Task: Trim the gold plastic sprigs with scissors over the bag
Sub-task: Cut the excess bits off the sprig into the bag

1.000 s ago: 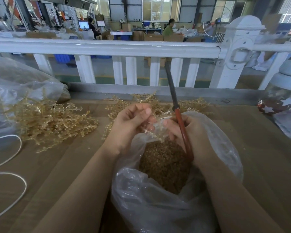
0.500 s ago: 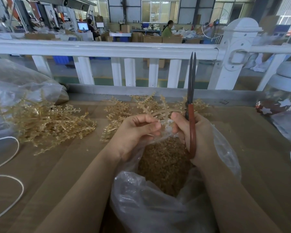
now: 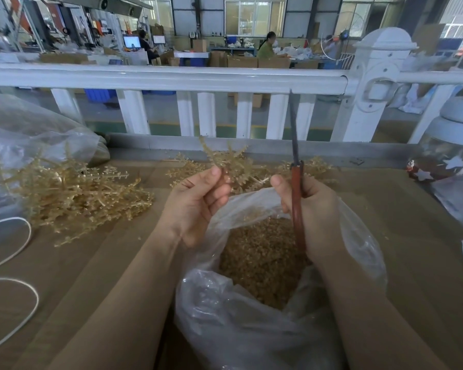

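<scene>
pinching a gold sprig (image 3: pixel 226 161) above the bag (image 3: pixel 251 329), the left hand (image 3: pixel 198 204) readies it — the right hand (image 3: pixel 313 209) grips the scissors (image 3: pixel 296 182), blades together; next, they likely must open onto the sprig.

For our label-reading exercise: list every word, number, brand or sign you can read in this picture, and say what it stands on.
No text here can be read.
Lit computer monitor in the far workshop: content too small and blurred.
Brown cardboard boxes behind the white railing: no print legible.
Red-handled scissors, clear plastic bag and gold plastic sprigs: no lettering visible.
</scene>
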